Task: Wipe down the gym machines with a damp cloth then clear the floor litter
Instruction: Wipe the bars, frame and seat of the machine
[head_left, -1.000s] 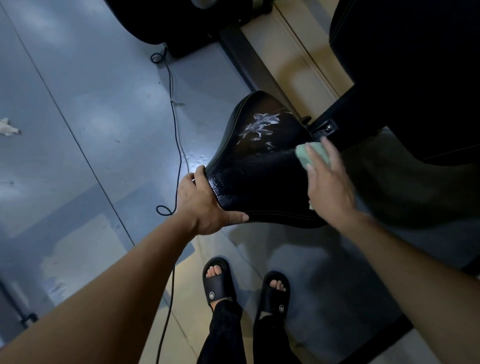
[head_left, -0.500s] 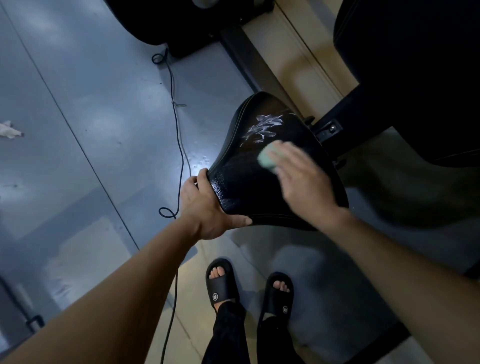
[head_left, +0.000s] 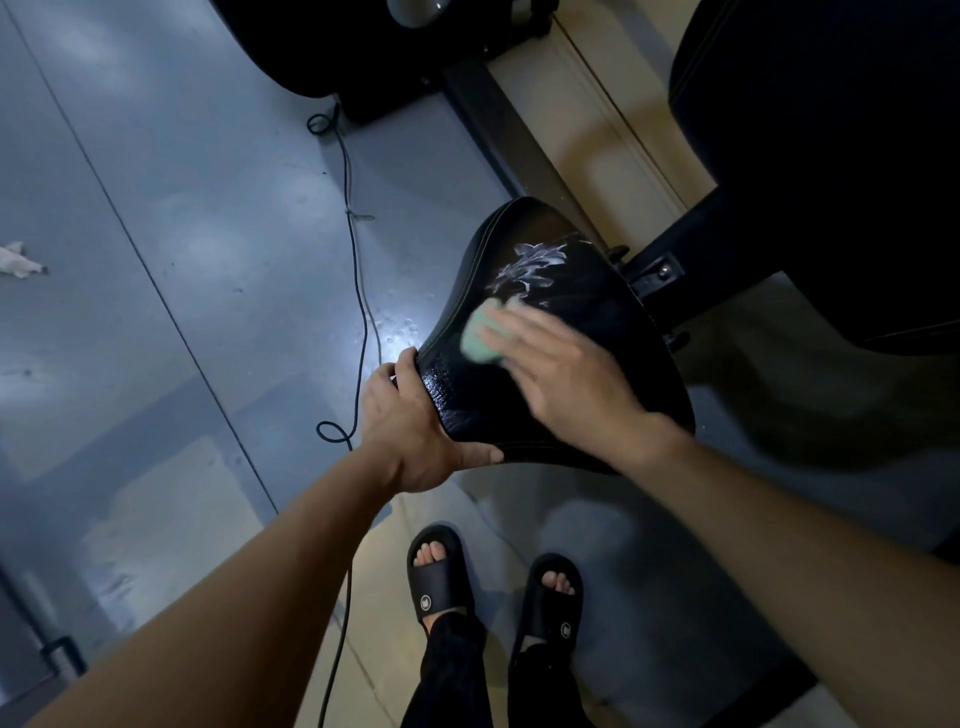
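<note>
Green damp cloth (head_left: 480, 338) has slid from the seat's right side to mid-frame, pressed flat under the right hand (head_left: 566, 374). Left hand (head_left: 415, 431) still grips the black seat (head_left: 545, 332) edge. White scuff (head_left: 530, 267) remains; litter (head_left: 18, 260) waits upper left.

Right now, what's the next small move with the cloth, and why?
Probably push the green cloth up the seat over the white smear, which lies just above it. The right hand presses the cloth flat; the left hand grips the seat's edge.

Bare forearms, black trousers (head_left: 452, 675), black slide sandals (head_left: 440, 574) with small round white logos.
</note>
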